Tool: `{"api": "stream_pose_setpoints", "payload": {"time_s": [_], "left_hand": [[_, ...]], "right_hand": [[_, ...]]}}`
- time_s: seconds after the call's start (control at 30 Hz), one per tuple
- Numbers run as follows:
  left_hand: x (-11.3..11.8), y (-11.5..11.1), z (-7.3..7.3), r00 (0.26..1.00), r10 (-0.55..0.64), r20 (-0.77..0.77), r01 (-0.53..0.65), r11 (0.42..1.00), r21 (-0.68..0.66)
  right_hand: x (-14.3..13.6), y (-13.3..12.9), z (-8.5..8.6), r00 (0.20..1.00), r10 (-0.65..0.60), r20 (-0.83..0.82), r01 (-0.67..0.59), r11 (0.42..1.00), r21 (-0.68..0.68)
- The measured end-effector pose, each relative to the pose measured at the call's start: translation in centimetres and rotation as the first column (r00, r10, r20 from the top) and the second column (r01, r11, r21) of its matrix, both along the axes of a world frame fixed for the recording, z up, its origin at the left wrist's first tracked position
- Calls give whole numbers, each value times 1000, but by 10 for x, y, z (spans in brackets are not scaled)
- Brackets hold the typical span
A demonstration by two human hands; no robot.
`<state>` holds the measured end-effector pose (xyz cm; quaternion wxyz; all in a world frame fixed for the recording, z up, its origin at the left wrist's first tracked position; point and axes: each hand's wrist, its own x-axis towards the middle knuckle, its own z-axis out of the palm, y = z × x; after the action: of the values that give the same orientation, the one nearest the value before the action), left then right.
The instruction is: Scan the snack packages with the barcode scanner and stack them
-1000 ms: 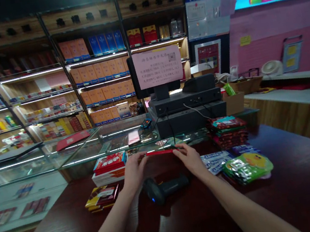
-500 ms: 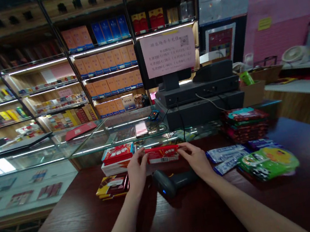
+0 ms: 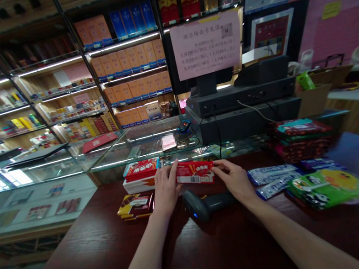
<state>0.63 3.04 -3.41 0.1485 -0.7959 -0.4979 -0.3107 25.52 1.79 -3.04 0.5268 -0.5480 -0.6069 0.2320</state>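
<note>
Red packet (image 3: 195,172) between both hands

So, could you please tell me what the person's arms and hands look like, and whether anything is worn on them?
Both forearms are bare as far as the picture shows, with no sleeves in view. The left hand and right hand wear no gloves, and no watch, ring or bracelet can be seen.

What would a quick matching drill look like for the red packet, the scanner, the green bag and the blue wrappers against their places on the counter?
Things:
1. red packet
2. barcode scanner
3. green bag
4. blue wrappers

Places:
A. far right on the counter
B. held between left hand and right hand
C. just right of the right hand
D. lying below the packet

Pairs: 1-B, 2-D, 3-A, 4-C
</note>
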Motion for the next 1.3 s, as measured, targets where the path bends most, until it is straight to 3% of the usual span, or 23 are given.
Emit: {"api": "stream_pose_setpoints", "payload": {"time_s": [0.17, 0.37, 0.57, 0.67, 0.77, 0.9, 1.07, 1.3], "left_hand": [[-1, -6, 3, 999, 35, -34, -33, 999, 41], [-3, -12, 10, 993, 104, -63, -96, 989, 116], [-6, -16, 13, 989, 144, -45, -136, 979, 152], [-9, -17, 14, 982, 190, -15, -185, 969, 166], [-13, -18, 16, 973, 232, 10, -230, 957, 179], [-18, -18, 16, 965, 262, 17, -261, 947, 186], [-21, -18, 15, 959, 282, 28, -282, 943, 173], [-22, -17, 16, 951, 305, 52, -309, 934, 178]], "right_hand": [[1, 0, -1, 1000, 18, -19, -17, 1000, 11], [2, -2, -2, 989, 140, -50, -141, 990, -12], [6, -9, -2, 979, 200, 51, -199, 980, -11], [14, -18, 5, 914, 338, 224, -336, 941, -45], [21, -30, 13, 776, 493, 394, -465, 868, -172], [22, -39, 14, 638, 582, 504, -502, 811, -300], [14, -39, 8, 576, 584, 571, -526, 800, -288], [11, -38, 9, 553, 604, 574, -549, 782, -294]]}}
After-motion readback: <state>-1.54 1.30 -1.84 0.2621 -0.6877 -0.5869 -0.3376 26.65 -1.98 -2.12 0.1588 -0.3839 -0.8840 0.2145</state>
